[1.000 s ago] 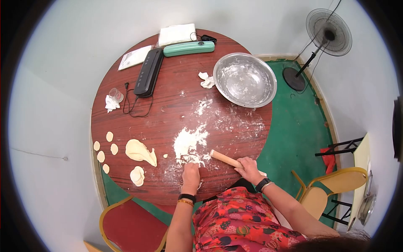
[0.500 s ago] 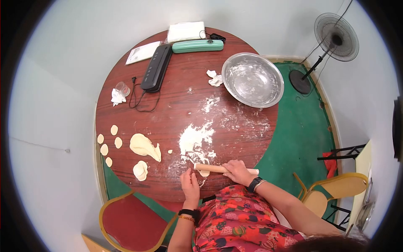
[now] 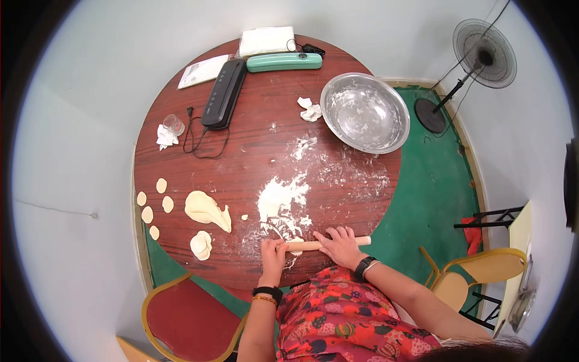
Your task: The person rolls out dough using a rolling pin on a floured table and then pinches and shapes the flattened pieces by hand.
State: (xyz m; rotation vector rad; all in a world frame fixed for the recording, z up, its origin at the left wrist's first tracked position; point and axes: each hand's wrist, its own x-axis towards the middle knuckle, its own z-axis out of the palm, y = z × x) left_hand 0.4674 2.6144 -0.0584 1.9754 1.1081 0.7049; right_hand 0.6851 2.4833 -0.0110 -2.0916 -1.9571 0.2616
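Note:
A wooden rolling pin (image 3: 313,245) lies crosswise near the table's front edge. My right hand (image 3: 341,247) is over its right part, thumb on the near side and fingers across it. At the pin's left end, my left hand (image 3: 273,256) has its fingers curled and covers the tip. Under the pin, between the hands, a small dough piece (image 3: 296,241) partly shows on floured wood. White flour (image 3: 282,199) is heaped just beyond. Left of my hands are a large dough lump (image 3: 205,210), a stack of dough rounds (image 3: 201,245) and a dough crumb (image 3: 244,217).
Several flat dough rounds (image 3: 147,214) lie at the table's left edge. A large metal basin (image 3: 365,113) stands at the back right. Farther back are a black sealer (image 3: 224,93) with its cord, a green appliance (image 3: 283,62) and a cup (image 3: 174,125). A chair (image 3: 190,320) is at front left.
My left hand has moved up and right onto the pin's left end. The pin has turned slightly, its right end now higher. My right hand has shifted slightly, its fingers more spread.

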